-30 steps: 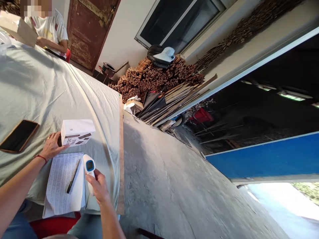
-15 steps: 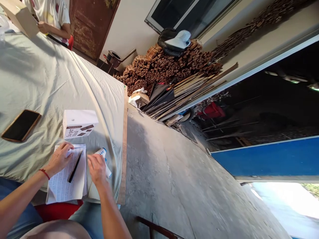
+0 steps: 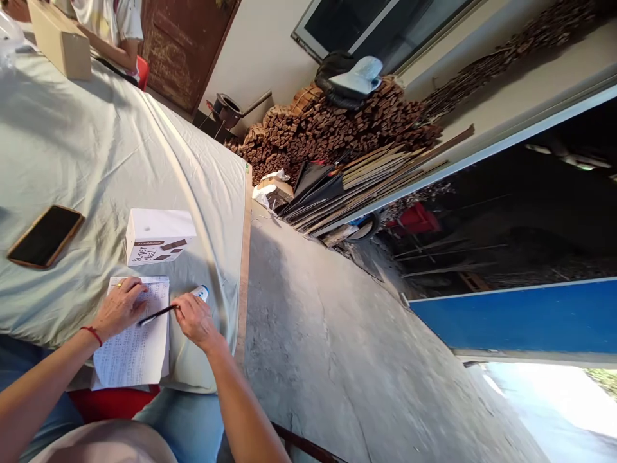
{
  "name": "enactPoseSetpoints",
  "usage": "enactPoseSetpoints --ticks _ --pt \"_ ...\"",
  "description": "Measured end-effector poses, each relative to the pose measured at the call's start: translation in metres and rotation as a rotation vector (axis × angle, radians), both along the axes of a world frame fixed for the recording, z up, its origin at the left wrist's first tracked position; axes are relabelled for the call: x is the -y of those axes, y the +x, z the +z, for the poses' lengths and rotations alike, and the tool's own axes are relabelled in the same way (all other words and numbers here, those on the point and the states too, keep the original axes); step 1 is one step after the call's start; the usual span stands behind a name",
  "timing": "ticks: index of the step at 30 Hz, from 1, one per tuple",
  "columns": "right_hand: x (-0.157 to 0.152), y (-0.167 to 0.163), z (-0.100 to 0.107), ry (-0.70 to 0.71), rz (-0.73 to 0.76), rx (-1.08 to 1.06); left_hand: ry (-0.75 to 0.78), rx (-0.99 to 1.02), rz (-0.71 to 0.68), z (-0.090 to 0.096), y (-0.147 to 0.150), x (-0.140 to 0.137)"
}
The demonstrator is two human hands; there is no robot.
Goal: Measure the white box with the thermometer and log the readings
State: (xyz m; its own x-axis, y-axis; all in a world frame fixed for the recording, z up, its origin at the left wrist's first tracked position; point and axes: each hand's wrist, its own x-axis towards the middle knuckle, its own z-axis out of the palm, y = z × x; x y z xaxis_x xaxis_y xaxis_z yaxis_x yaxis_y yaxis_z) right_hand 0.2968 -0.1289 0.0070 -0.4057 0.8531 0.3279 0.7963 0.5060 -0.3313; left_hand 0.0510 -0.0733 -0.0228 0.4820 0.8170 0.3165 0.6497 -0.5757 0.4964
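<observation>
My left hand (image 3: 119, 307), with a ring and a red wrist string, lies on the upper left of the handwritten sheets (image 3: 132, 360), its fingers loosely spread. My right hand (image 3: 196, 319) is closed on one end of a dark pen (image 3: 159, 314), at the right edge of the paper. The pen slants left across the sheets towards my left fingers. Partly hidden behind my right hand is a white and blue object (image 3: 201, 293); its kind is unclear. A white box (image 3: 161, 225) with brown print stands just beyond the paper.
A phone (image 3: 47, 236) lies on the cloth-covered table (image 3: 96, 161) at left. A cardboard box (image 3: 65, 45) stands at the far end, near a seated person (image 3: 113, 32). The table's right edge (image 3: 245, 257) borders the concrete floor. Stacked wood (image 3: 299, 135) is against the wall.
My right hand has picked up the pen from the paper and tilted it. My left hand stays on the sheets. The far cardboard box now rests on the table, lower than before.
</observation>
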Motion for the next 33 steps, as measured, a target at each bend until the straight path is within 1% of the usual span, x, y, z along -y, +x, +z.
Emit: enactPoseSetpoints --ticks 2,4,5,6,8,11,15,19,25,33 --pt "0.009 -0.009 -0.016 0.021 -0.175 -0.328 -0.03 -0.089 -0.024 0.006 0.002 0.002" --pt "0.013 -0.025 -0.035 -0.013 -0.375 -0.61 -0.058 -0.185 -0.026 0.014 0.005 0.005" --pt "0.013 -0.033 -0.043 -0.048 -0.438 -0.719 -0.072 -0.228 -0.022 0.018 0.007 0.005" --pt "0.011 -0.041 -0.05 -0.074 -0.484 -0.798 -0.086 -0.264 -0.016 0.022 0.008 0.006" --pt "0.006 -0.051 -0.058 -0.098 -0.531 -0.872 -0.113 -0.315 -0.011 0.028 0.011 0.007" --pt "-0.002 -0.055 -0.059 -0.073 -0.534 -0.829 -0.137 -0.355 -0.008 0.032 0.013 0.008" --pt "-0.006 -0.051 -0.056 -0.028 -0.478 -0.719 -0.146 -0.379 -0.007 0.033 0.013 0.009" --pt "-0.005 -0.051 -0.058 -0.034 -0.46 -0.637 -0.143 -0.375 -0.002 0.033 0.013 0.009" --pt "-0.005 -0.051 -0.062 0.013 -0.448 -0.6 -0.146 -0.376 -0.005 0.034 0.013 0.01" --pt "-0.004 -0.049 -0.061 0.008 -0.459 -0.564 -0.136 -0.337 -0.002 0.031 0.013 0.009"
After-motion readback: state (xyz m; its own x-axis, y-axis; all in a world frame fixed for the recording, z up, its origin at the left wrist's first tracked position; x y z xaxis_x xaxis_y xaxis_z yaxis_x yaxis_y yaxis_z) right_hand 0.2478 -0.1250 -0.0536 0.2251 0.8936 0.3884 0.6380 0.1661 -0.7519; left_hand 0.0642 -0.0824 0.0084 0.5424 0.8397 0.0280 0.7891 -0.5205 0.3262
